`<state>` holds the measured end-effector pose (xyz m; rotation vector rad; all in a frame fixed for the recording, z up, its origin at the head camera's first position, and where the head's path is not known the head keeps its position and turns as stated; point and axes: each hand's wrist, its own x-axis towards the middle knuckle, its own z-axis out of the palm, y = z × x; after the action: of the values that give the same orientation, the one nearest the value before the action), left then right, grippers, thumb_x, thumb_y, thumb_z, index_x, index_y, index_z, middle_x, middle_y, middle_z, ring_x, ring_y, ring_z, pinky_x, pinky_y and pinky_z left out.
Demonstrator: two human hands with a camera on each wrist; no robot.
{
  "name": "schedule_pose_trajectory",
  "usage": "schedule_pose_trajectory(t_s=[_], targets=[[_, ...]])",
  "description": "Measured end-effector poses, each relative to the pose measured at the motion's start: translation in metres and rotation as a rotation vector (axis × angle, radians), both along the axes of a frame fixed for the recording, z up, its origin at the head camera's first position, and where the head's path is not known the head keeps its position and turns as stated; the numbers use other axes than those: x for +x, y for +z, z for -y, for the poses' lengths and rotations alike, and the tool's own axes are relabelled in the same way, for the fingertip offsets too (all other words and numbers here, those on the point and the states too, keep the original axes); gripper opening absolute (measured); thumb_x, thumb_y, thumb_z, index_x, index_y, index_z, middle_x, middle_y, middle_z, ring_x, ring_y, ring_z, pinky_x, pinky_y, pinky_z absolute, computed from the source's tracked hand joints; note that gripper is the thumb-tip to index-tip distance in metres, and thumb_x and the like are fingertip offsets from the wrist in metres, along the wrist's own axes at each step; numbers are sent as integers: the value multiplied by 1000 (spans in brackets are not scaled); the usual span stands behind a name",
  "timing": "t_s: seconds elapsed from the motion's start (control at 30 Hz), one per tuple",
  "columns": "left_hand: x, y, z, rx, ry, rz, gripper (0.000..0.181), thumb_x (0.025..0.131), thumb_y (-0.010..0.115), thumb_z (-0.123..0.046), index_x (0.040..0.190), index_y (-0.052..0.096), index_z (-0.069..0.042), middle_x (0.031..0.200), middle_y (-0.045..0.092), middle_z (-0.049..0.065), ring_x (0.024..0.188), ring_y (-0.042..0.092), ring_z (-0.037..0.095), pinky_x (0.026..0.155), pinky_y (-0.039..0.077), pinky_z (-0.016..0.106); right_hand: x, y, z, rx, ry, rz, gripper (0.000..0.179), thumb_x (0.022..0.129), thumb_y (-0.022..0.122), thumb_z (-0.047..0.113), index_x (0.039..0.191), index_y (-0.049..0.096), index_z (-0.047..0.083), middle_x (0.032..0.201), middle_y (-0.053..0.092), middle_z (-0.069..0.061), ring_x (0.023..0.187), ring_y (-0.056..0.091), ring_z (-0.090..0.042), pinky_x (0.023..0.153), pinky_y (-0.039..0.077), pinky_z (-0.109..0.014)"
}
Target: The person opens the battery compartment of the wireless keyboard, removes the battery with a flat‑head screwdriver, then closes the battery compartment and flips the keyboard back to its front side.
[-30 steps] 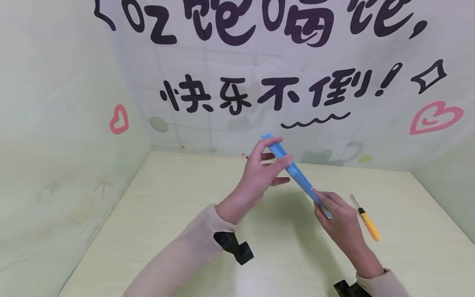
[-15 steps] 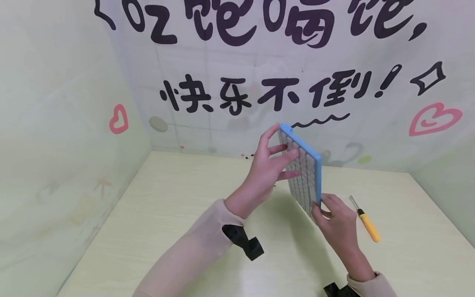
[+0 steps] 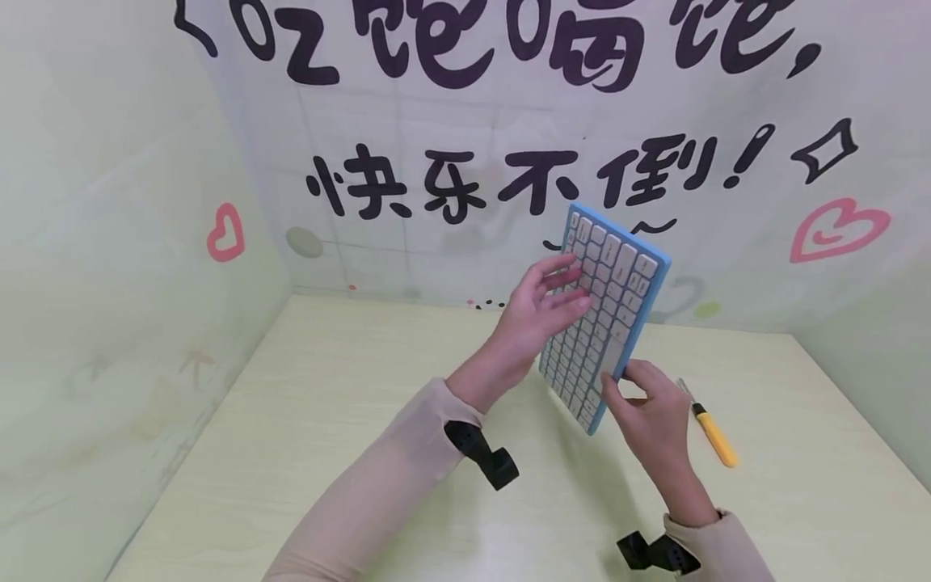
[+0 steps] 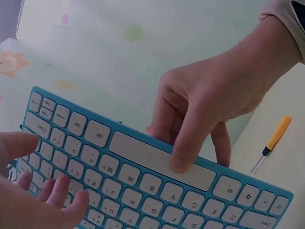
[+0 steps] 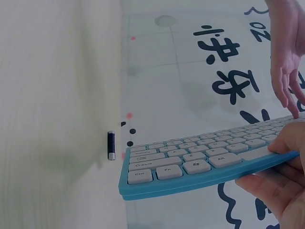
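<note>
A blue keyboard with white keys (image 3: 612, 303) is held up off the table, tilted on end, its keys toward my left hand. My right hand (image 3: 655, 424) pinches its long edge, the thumb on the space bar and the other fingers behind, as the left wrist view shows. My left hand (image 3: 534, 323) lies with loosely extended fingers at the keys, not curled round the keyboard. In the right wrist view the left hand's fingertips (image 5: 296, 113) reach the far end of the keys. The keyboard's back is hidden.
A screwdriver with a yellow handle (image 3: 716, 436) lies on the table (image 3: 305, 453) to the right of my right hand. A small dark cylinder with a silver end, like a battery (image 5: 111, 145), lies near the printed back wall (image 3: 451, 259).
The keyboard has turned from edge-on to showing its keys and has risen slightly. My left fingers have gone from gripping it to resting loosely at the keys; my right hand keeps its hold.
</note>
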<state>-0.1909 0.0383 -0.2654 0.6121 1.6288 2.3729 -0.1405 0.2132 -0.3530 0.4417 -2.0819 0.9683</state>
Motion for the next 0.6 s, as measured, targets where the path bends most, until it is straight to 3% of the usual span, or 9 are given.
schedule_pose_trajectory(t_s=[0.1,0.27,0.4,0.6], targets=[[-3,-8,-1,-31,-13,6,50,89,58,-4,133,40,-16,127,49,2,113,51,16,91,42,37,-1,3,1,-24,-9,15,21,74,66,-9,95,67,-6,86,66,-16,79,63,-2,51,46,-12],[-8,-27,-2,-81,-16,48,46,89,59,-8,132,44,-17,125,52,1,110,53,16,92,41,42,-1,7,3,-67,-25,35,24,73,67,-12,97,67,-6,89,66,-17,82,57,9,52,46,-11],[-8,-42,-5,-124,29,150,41,89,60,-10,127,50,-20,118,57,0,104,56,16,92,41,44,-1,11,5,-131,-11,61,27,76,67,-10,102,66,-6,93,66,-16,85,58,8,55,47,-12],[-8,-65,-11,-178,132,303,38,88,60,-8,124,51,-17,107,59,0,97,56,15,86,44,36,-2,15,7,-270,53,99,28,79,65,-8,107,64,-6,96,66,-12,85,62,-1,57,49,-18]])
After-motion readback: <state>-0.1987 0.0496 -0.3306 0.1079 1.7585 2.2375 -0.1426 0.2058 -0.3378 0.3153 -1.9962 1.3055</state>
